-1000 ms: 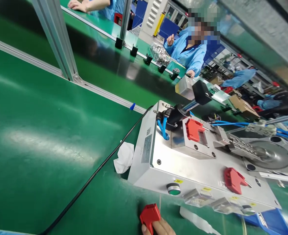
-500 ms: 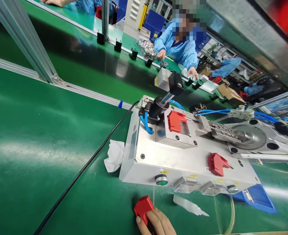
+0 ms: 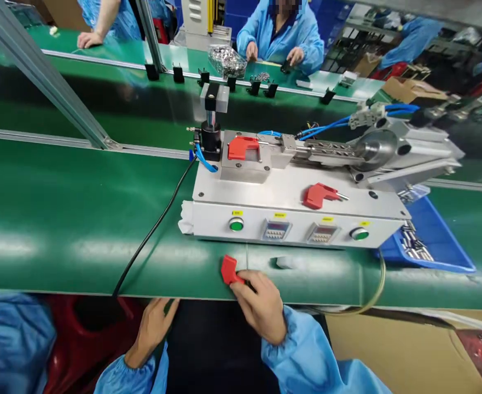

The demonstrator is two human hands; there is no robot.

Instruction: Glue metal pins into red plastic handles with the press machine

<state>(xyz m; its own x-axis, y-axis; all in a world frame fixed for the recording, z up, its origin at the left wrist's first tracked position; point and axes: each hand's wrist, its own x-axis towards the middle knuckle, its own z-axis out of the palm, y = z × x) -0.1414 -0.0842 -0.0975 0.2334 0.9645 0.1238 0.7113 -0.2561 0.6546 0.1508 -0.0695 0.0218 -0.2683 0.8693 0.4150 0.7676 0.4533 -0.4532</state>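
My right hand (image 3: 261, 306) is closed on a red plastic part (image 3: 228, 270) with a thin metal pin, which rests on the green bench (image 3: 60, 219) just in front of a grey metal press machine (image 3: 290, 205). A second red part (image 3: 243, 147) sits in the machine's fixture block. A third red part (image 3: 319, 195) lies loose on the machine's top plate. My left hand (image 3: 152, 328) hangs below the bench's front edge, fingers loosely curled and touching the edge, holding nothing that I can see.
A black cable (image 3: 154, 230) runs from the machine to the bench edge. A white rag (image 3: 185, 219) is tucked by the machine's left side. A blue tray (image 3: 433, 241) of metal pins sits at right. Across the conveyor, people in blue coats (image 3: 282, 33) work.
The view has swung level and pulled back, so both my hands and sleeves now show. My right hand still holds the red part at the bench's front edge.
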